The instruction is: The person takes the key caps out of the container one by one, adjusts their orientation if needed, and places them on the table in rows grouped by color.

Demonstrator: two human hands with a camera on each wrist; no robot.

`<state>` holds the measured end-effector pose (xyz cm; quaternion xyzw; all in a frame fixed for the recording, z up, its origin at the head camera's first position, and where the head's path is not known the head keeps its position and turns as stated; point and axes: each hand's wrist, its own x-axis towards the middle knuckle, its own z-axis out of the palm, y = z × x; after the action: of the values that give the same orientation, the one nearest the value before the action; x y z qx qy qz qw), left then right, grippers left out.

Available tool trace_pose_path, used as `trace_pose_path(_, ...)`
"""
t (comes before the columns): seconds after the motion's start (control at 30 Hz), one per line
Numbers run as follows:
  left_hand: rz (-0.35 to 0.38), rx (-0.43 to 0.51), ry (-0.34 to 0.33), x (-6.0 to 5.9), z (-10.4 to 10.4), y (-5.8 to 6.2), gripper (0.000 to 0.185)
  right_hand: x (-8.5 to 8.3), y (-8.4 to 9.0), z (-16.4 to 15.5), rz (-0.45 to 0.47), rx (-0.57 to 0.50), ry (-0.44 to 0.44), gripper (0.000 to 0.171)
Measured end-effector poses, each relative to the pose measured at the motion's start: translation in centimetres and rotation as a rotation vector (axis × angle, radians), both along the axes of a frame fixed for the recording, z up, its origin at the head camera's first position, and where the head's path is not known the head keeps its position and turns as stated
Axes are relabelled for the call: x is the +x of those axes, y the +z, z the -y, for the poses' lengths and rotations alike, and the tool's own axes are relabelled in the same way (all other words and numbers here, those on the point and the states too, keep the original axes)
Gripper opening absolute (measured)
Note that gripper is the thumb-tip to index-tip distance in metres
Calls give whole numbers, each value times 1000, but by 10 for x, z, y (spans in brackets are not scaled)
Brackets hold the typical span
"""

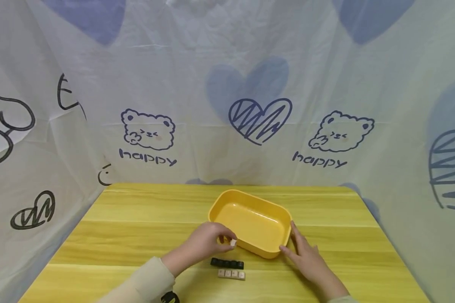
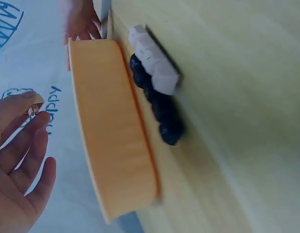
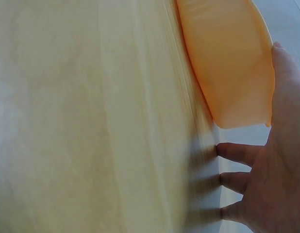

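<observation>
- White keycap [image 1: 233,243]: pinched between the thumb and fingertips of the left hand [image 1: 206,243], whose grip is clenched round it just outside the near-left wall of the yellow tray [image 1: 284,229]; the left wrist view shows the small piece [image 2: 35,105] at the fingertips.
- Right hand [image 1: 307,256]: grip released, fingers straight, lying flat on the bench [image 1: 136,227] with the thumb and forefinger touching the tray's near-right corner.
- Yellow tray: stands mid-bench, turned at an angle to the bench edges.
- Black keycaps [image 1: 227,264]: a row near the front edge, just before the tray.
- White keycaps [image 1: 231,274]: a second row just beside the black one, closer to the front edge.
</observation>
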<state>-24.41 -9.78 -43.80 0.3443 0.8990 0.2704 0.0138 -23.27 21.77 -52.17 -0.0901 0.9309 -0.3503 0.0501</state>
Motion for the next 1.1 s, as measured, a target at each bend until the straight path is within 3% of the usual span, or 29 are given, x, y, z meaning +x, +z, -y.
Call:
trace_pose_path(0.17,45,63,48,6,11,-11,20,0,0,0,-6,-3,-3,83)
trace_pose_path(0.33,17,128,100,12,19,-22,18,-1,-1,0,18,-19,-3,84)
trace_pose_path(0.5,158,210,169,19,29,-31,16,-2,-1,0,25,-21,-3,85)
trace_pose_path(0.63,247,206,207,24,36,-39,16,-2,-1,0,24,-18,-5,85)
trace_pose_path(0.93,202,169,231,32,42,-54,12,-2,-3,0,24,-25,-3,84)
trace_pose_path(1.1,238,176,232,36,42,-62,14,-2,-2,0,15,-18,-6,84)
